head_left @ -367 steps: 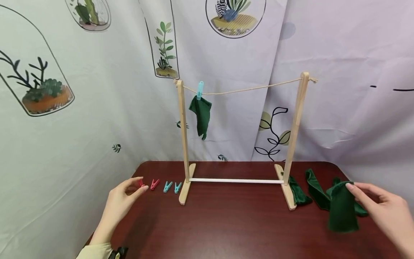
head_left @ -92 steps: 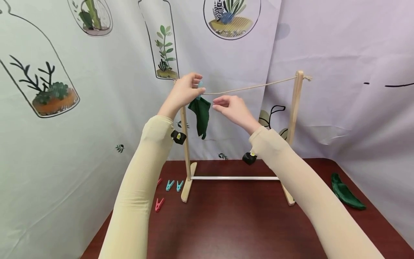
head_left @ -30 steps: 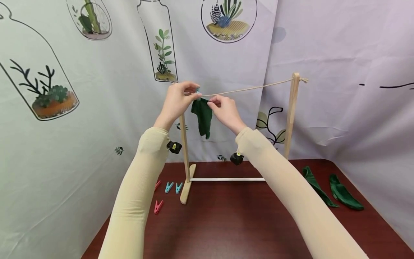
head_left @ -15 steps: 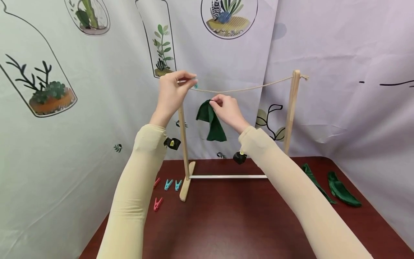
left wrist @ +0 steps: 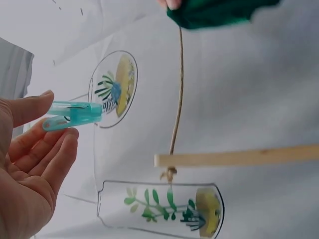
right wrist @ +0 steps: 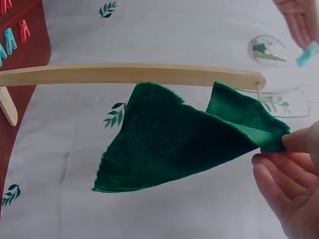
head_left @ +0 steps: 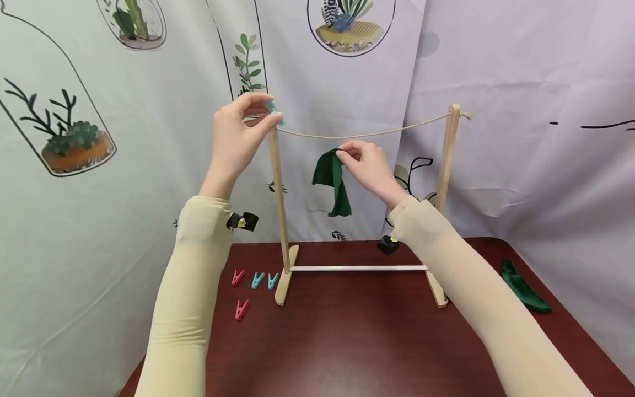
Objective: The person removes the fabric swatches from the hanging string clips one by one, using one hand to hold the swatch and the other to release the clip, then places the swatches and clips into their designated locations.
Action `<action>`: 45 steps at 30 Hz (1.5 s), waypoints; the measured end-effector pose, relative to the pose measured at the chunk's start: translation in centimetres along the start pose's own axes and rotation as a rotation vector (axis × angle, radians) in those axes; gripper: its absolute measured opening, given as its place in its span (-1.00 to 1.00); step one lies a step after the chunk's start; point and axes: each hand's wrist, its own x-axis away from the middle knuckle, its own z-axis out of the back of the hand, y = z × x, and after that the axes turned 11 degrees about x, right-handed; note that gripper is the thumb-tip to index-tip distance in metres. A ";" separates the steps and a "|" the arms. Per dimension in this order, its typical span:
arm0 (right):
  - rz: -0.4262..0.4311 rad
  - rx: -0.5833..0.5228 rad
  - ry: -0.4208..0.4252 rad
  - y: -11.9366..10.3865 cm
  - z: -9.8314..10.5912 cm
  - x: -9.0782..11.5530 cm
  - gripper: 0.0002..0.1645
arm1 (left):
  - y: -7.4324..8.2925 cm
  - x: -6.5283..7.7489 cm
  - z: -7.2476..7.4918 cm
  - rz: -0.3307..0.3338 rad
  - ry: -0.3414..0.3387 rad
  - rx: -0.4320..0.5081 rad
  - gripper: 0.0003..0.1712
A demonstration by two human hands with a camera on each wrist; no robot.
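In the head view my left hand (head_left: 238,129) is raised near the top of the left post and pinches a light-blue clothespin (left wrist: 82,113) between thumb and fingers. The left wrist view shows it clear of the rope (head_left: 342,137). My right hand (head_left: 372,168) pinches one upper corner of a green velvety cloth (right wrist: 169,139). Folded over on itself, the cloth dangles below the rope at mid-left of the rack, with nothing clipped to it.
The wooden rack has a left post (head_left: 279,198), a right post (head_left: 448,160) and a white crossbar (head_left: 357,268). Two red clothespins (head_left: 241,310) and two blue clothespins (head_left: 257,280) lie left of it. Another green cloth (head_left: 525,289) lies at the right, partly behind my sleeve.
The blue clothespin has come off the rope and cloth. My left hand has carried it up and left, while my right hand has drawn the cloth off the line and slightly right.
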 end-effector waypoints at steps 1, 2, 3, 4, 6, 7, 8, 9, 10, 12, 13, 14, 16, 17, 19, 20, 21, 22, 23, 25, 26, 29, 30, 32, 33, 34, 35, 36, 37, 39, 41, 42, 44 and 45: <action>0.000 -0.004 0.003 0.0 0.4 0.2 -0.67 | 0.0 0.1 0.3 0.006 0.005 -0.001 -0.62; 0.003 -0.008 0.009 0.1 0.8 0.5 -0.67 | 0.0 0.3 0.6 0.011 0.011 -0.001 -0.61; 0.002 -0.008 0.016 0.1 1.1 0.7 -0.67 | -0.1 0.4 1.0 0.015 0.017 0.001 -0.60; -0.002 -0.010 0.025 0.2 1.5 0.9 -0.66 | -0.1 0.6 1.3 0.018 0.022 0.000 -0.60; -0.014 -0.018 0.041 0.5 2.2 1.3 -0.66 | -0.3 0.9 2.0 0.022 0.033 -0.012 -0.58; -0.023 -0.021 0.049 0.6 2.6 1.5 -0.65 | -0.5 1.1 2.3 0.025 0.037 -0.021 -0.58; -0.033 -0.028 0.055 0.8 2.9 1.7 -0.64 | -0.6 1.3 2.6 0.030 0.042 -0.027 -0.57; -0.044 -0.035 0.060 1.0 3.3 1.9 -0.64 | -0.7 1.5 3.0 0.036 0.046 -0.032 -0.57; -0.052 -0.045 0.065 1.2 3.6 2.1 -0.63 | -0.9 1.6 3.3 0.041 0.051 -0.035 -0.56; -0.064 -0.062 0.079 1.6 4.3 2.4 -0.62 | -1.1 2.0 4.0 0.049 0.061 -0.045 -0.56; -0.068 -0.073 0.089 1.8 4.6 2.6 -0.62 | -1.3 2.2 4.3 0.053 0.067 -0.046 -0.56; -0.069 -0.082 0.098 2.0 4.9 2.7 -0.62 | -1.4 2.4 4.6 0.056 0.073 -0.050 -0.56; -0.069 -0.107 0.116 2.4 5.5 3.0 -0.62 | -1.6 2.8 5.2 0.063 0.086 -0.058 -0.56; -0.069 -0.118 0.126 2.5 5.8 3.1 -0.62 | -1.7 3.0 5.5 0.067 0.091 -0.065 -0.55; -0.073 -0.134 0.139 2.8 6.4 3.5 -0.63 | -1.9 3.5 6.1 0.082 0.103 -0.072 -0.55; -0.074 -0.137 0.144 2.9 6.7 3.7 -0.62 | -2.1 3.7 6.3 0.087 0.110 -0.075 -0.54; -0.075 -0.138 0.150 3.0 7.0 3.9 -0.62 | -2.2 3.9 6.6 0.094 0.116 -0.078 -0.54; -0.075 -0.147 0.155 3.1 7.3 4.1 -0.63 | -2.4 4.1 6.9 0.101 0.122 -0.084 -0.54; -0.076 -0.149 0.163 3.2 7.6 4.3 -0.63 | -2.6 4.3 7.1 0.107 0.127 -0.086 -0.54; -0.075 -0.170 0.178 3.5 8.1 4.6 -0.66 | -2.9 4.8 7.6 0.121 0.134 -0.101 -0.53; -0.070 -0.179 0.190 3.6 8.3 4.8 -0.68 | -3.1 5.1 7.8 0.127 0.137 -0.108 -0.52; -0.066 -0.226 0.212 4.1 8.9 5.3 -0.75 | -3.7 5.9 8.5 0.148 0.142 -0.142 -0.51; -0.068 -0.235 0.216 4.2 9.1 5.5 -0.77 | -3.9 6.1 8.7 0.154 0.143 -0.154 -0.50; -0.077 -0.241 0.220 4.5 9.5 5.9 -0.78 | -4.4 6.6 9.0 0.158 0.142 -0.170 -0.49; -0.084 -0.245 0.221 4.6 9.7 6.1 -0.77 | -4.6 6.8 9.1 0.162 0.141 -0.178 -0.49; -0.089 -0.242 0.223 4.8 9.8 6.3 -0.76 | -4.8 7.0 9.3 0.169 0.139 -0.187 -0.48; -0.093 -0.241 0.223 4.9 10.0 6.5 -0.76 | -5.1 7.3 9.4 0.174 0.140 -0.193 -0.48; -0.099 -0.230 0.225 5.0 10.1 6.8 -0.75 | -5.3 7.5 9.5 0.176 0.143 -0.202 -0.47; -0.100 -0.222 0.228 5.2 10.2 7.0 -0.74 | -5.6 7.7 9.6 0.184 0.146 -0.217 -0.47; -0.108 -0.205 0.231 5.5 10.4 7.6 -0.74 | -6.0 8.3 9.8 0.206 0.161 -0.254 -0.45; -0.122 -0.190 0.225 5.7 10.6 8.2 -0.74 | -6.5 8.8 10.1 0.237 0.176 -0.281 -0.43; -0.130 -0.175 0.223 5.9 10.6 8.5 -0.73 | -6.8 9.1 10.2 0.252 0.181 -0.293 -0.42; -0.144 -0.164 0.213 6.1 10.7 9.2 -0.72 | -7.3 9.7 10.5 0.280 0.186 -0.307 -0.41; -0.150 -0.158 0.210 6.3 10.7 9.5 -0.72 | -7.5 10.0 10.6 0.289 0.184 -0.309 -0.40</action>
